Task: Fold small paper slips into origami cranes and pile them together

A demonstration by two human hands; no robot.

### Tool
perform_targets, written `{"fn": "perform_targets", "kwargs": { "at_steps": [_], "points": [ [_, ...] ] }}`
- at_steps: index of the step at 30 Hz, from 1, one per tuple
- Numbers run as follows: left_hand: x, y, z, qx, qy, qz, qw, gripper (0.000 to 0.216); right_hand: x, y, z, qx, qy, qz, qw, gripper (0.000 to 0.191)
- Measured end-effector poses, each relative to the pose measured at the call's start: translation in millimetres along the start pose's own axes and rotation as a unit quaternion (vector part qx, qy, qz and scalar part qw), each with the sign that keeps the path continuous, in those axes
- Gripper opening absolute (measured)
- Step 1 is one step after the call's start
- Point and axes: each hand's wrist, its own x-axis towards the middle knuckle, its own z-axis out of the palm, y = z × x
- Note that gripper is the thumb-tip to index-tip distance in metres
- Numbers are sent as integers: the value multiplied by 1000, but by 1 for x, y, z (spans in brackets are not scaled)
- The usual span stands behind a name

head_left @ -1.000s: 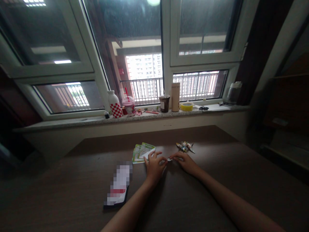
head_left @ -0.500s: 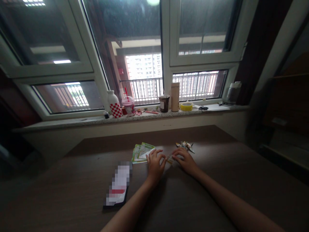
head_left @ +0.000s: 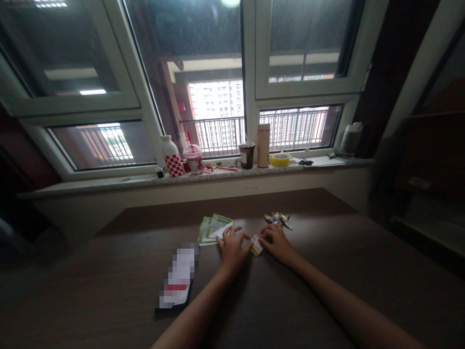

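Between my two hands is a small printed piece of paper (head_left: 256, 246), white with yellow and orange along its lower edge. My left hand (head_left: 233, 251) pinches its left edge with thumb and index finger, the other fingers bent above the table. At the right edge, the fingertips of my right hand (head_left: 278, 243) are closed on the paper. Green-and-white cards (head_left: 215, 226) lie fanned just beyond my left hand. Past my right hand sits a small pile of crumpled, multicoloured scraps (head_left: 279, 219), partly touching the hand's outline.
A phone (head_left: 178, 278) with a blurred-out screen lies left of my left forearm on the brown table (head_left: 109, 271). On the windowsill stand a checkered bottle (head_left: 173, 157), a pink drink cup (head_left: 193, 159), a dark cup (head_left: 247, 156), a tan flask (head_left: 263, 145), yellow tape (head_left: 280, 160) and scissors (head_left: 305, 163).
The paper piece has turned flatter, so its printed face shows more clearly. Both hands have shifted only slightly; the cards, scraps and phone stay where they were.
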Motion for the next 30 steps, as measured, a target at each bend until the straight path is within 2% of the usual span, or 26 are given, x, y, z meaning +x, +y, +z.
{"fn": "perform_targets", "kwargs": {
  "at_steps": [3, 9, 16, 20, 25, 30],
  "points": [
    [-1, 2, -1, 11, -14, 1, 1000, 17, 0, 0, 2, -14, 4, 11, 1000, 12],
    [-1, 2, -1, 27, -30, 1, 999, 12, 0, -1, 3, -40, 3, 21, 999, 16],
    [-1, -1, 2, 26, -23, -8, 999, 14, 0, 2, 5, -62, -6, 21, 998, 16],
    [-2, -1, 3, 33, -16, -4, 999, 15, 0, 2, 3, -55, -22, 11, 998, 24],
    [-3, -2, 3, 49, -13, -4, 999, 15, 1, 4, 1, -36, -32, -1, 999, 9],
    [-5, -3, 4, 73, -5, 21, 997, 15, 1, 8, -5, -23, -65, -15, 998, 13]
  ]
}}
